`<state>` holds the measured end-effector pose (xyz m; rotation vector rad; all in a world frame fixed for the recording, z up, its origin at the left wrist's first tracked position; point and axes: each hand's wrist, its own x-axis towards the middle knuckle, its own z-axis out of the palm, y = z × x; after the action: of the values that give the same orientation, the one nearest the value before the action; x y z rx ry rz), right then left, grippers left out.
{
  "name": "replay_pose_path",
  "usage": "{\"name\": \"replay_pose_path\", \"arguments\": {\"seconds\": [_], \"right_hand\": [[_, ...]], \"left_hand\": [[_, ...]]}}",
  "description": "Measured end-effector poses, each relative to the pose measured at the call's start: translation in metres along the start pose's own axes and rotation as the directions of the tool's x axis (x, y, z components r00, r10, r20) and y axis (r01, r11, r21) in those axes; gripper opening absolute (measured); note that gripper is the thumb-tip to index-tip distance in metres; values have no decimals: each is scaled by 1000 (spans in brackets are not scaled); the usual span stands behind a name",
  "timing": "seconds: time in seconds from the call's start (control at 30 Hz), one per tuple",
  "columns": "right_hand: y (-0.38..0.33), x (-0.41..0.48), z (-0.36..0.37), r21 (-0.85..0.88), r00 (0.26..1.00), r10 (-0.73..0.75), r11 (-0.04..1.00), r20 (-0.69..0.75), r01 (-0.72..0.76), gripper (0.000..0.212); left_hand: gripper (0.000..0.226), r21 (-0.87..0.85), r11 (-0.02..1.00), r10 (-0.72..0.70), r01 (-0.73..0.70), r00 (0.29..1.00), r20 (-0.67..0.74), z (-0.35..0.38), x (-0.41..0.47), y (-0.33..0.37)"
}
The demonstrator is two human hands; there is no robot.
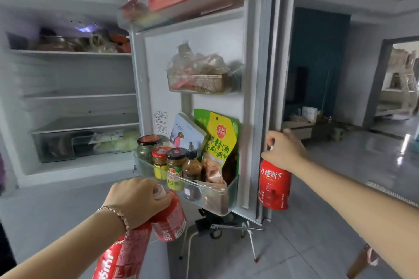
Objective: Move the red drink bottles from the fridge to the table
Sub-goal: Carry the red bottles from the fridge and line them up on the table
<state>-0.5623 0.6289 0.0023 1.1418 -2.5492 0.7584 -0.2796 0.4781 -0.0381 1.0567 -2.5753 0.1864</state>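
3 red plastic drink bottles are counted, and all 3 are already out of the open white fridge (68,102). The first red bottle (274,188) is gripped round its neck by the right hand (283,152) and hangs upright just beside the outer edge of the fridge door (204,36). White characters "楂树下" can be read on its label; the smaller print underneath is too blurry.

The second red bottle (169,222) and third red bottle (123,253) are clutched together at their tops by the left hand (136,199), both tilted, low in front of the clear lower door bin (233,188). A barcode is seen on the second one, and only scraps of white lettering on the third.

In that bin, 3 glass jars (159,158) and 1 small brown sauce bottle (191,163) are lined up beside 1 yellow-green pouch (221,140), where "酸汤" can be made out.
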Motion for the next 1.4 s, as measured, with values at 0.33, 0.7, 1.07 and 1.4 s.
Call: {"name": "replay_pose_path", "arguments": {"seconds": [0.33,0.7,1.07,1.4], "right_hand": [[-110,-110,-26,-137,937,-269,943,223,303,19],[-325,-187,20,-43,768,-530,812,359,581,40],[-534,-151,129,-37,606,-730,628,316,777,42],[-685,-43,244,-99,547,-762,550,348,829,42]], "left_hand": [[43,30,999,-28,28,999,-17,-25,-64,-72],[47,139,980,-144,143,990,-7,-61,-165,-228],[48,220,900,-376,376,926,-43,-66,-194,-380],[48,344,755,-561,558,822,-102,-37,-108,-498]]}}
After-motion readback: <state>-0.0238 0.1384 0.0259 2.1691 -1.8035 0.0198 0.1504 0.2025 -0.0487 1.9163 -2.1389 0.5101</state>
